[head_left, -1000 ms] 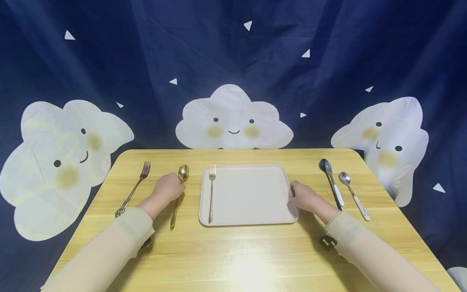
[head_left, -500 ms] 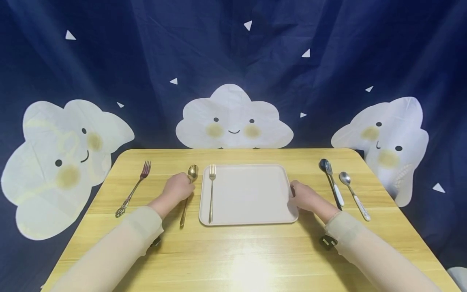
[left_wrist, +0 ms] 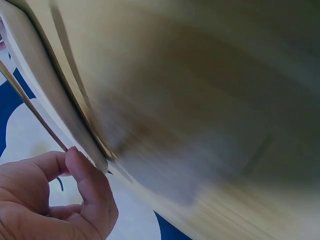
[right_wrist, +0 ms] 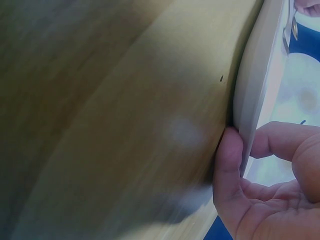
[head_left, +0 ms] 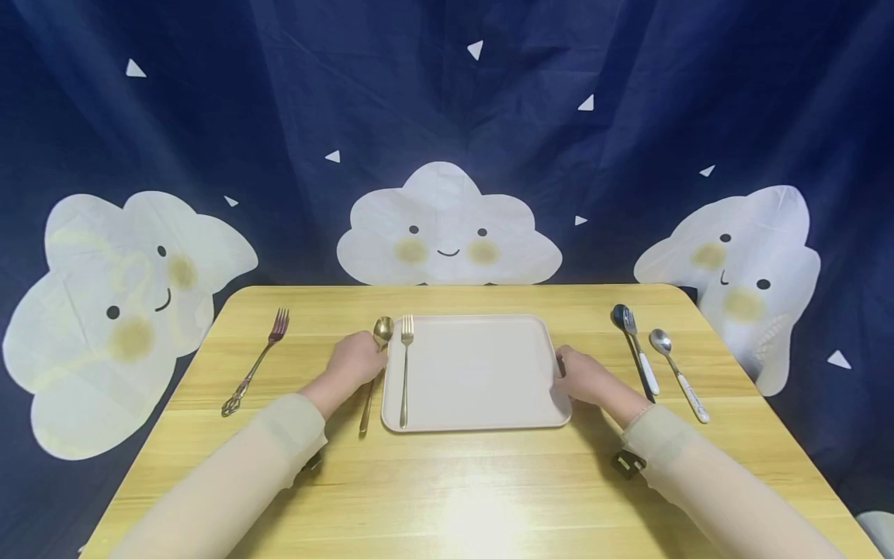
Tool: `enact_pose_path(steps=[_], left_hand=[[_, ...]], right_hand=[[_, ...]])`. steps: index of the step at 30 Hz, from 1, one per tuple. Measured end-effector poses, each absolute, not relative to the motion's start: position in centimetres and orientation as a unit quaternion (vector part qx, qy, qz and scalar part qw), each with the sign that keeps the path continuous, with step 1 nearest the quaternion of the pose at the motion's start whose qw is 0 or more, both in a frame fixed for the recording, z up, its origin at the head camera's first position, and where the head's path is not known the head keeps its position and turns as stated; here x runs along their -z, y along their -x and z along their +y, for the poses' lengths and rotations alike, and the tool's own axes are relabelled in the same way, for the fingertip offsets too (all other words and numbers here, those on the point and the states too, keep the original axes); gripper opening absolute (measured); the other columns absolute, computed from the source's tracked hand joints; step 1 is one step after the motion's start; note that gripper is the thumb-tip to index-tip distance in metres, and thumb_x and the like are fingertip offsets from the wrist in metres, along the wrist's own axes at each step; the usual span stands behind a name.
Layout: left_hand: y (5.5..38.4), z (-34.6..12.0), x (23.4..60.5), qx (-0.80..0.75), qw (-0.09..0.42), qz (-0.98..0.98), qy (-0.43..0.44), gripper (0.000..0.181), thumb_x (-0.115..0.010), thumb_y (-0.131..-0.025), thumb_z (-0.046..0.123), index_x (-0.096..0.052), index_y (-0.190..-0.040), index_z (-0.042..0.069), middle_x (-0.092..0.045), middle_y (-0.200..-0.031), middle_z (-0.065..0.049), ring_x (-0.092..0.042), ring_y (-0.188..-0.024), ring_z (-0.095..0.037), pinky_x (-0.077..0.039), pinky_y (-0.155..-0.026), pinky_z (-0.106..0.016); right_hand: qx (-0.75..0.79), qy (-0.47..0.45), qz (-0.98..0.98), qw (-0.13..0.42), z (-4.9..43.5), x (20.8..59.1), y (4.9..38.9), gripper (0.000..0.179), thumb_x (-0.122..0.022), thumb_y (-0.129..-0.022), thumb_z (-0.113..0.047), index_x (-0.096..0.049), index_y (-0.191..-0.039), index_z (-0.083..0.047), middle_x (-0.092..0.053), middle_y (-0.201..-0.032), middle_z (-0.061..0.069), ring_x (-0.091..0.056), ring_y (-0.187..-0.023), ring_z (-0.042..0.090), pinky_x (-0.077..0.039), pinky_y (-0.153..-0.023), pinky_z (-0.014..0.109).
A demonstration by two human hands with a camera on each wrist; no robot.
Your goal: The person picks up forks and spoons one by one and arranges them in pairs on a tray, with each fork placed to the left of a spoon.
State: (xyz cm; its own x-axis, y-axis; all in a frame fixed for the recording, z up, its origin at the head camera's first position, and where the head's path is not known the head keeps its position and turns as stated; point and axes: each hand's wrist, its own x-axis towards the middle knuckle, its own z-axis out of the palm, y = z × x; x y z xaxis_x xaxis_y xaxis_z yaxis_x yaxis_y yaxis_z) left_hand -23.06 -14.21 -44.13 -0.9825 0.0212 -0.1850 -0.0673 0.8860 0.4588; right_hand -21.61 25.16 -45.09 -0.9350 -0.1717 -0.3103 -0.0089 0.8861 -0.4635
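A gold spoon (head_left: 382, 329) is pinched by my left hand (head_left: 355, 362), its bowl pointing to the far side, right beside the tray's left rim. The left wrist view shows thumb and finger closed on the thin spoon handle (left_wrist: 34, 107), with the tray's edge (left_wrist: 55, 95) behind. A pale rectangular tray (head_left: 482, 373) lies mid-table with a gold fork (head_left: 404, 380) along its left side. At the tray's right rim my right hand (head_left: 585, 378) grips the edge; the right wrist view has thumb and finger on either side of the tray wall (right_wrist: 252, 85).
An ornate dark-headed fork (head_left: 258, 361) lies at the left on the wooden table (head_left: 433, 481). To the right are a dark spoon (head_left: 618, 314), a white-handled fork (head_left: 642, 357) partly over it, and a white-handled spoon (head_left: 679, 376). A blue cloud-print curtain (head_left: 447, 101) hangs behind.
My left hand has moved right with the gold spoon, from beside the ornate fork's side of the table up to the tray's left rim. My right hand and the tray have stayed put.
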Motion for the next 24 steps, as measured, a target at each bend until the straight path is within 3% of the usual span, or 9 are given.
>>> enact_pose_path(steps=[11, 24], left_hand=[[23.1, -13.0, 43.9, -0.234, 0.091, 0.968, 0.005, 0.027, -0.063, -0.088, 0.016, -0.051, -0.064, 0.012, -0.058, -0.067, -0.006, -0.055, -0.064, -0.023, -0.045, -0.059, -0.034], [23.2, -11.3, 44.0, -0.243, 0.1, 0.965, 0.01, 0.023, -0.059, -0.089, 0.014, -0.052, -0.067, 0.012, -0.057, -0.066, -0.004, -0.05, -0.053, -0.017, -0.041, -0.046, -0.026]], right_hand=[[0.229, 0.052, 0.957, 0.169, 25.2, 45.0, 21.6, 0.053, -0.066, -0.084, -0.006, -0.045, -0.129, 0.015, -0.063, -0.101, 0.022, -0.062, -0.085, 0.028, -0.056, -0.069, 0.036], [0.223, 0.055, 0.959, 0.166, 25.1, 45.2, 21.5, 0.055, -0.066, -0.084, -0.008, -0.045, -0.13, 0.014, -0.064, -0.102, 0.022, -0.062, -0.086, 0.028, -0.056, -0.072, 0.038]])
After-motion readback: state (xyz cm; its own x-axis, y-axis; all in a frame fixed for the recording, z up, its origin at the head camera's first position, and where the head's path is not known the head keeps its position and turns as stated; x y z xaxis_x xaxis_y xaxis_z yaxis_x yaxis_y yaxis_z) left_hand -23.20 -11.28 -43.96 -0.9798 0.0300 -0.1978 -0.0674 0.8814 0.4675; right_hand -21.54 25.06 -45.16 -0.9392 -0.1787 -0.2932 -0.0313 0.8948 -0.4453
